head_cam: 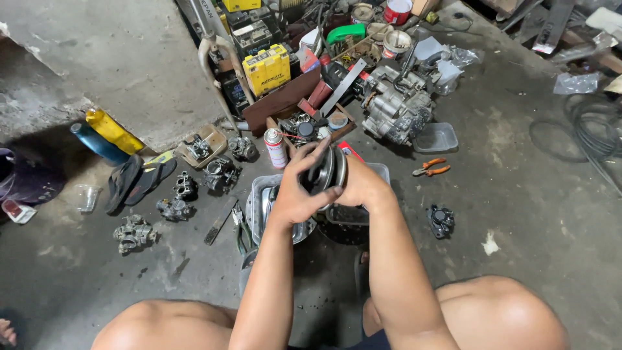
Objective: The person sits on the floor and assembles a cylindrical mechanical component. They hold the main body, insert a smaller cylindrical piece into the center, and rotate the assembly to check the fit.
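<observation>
Gripping a round metal part (327, 170), both hands (330, 185) close around it.

Probably repair workshop: engine (396, 107), carburettors (135, 233)

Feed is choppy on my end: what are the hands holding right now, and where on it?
Both hands hold a round dark metal pulley-like part on edge: left hand wraps its near face and rim, right hand grips the far side.
</observation>
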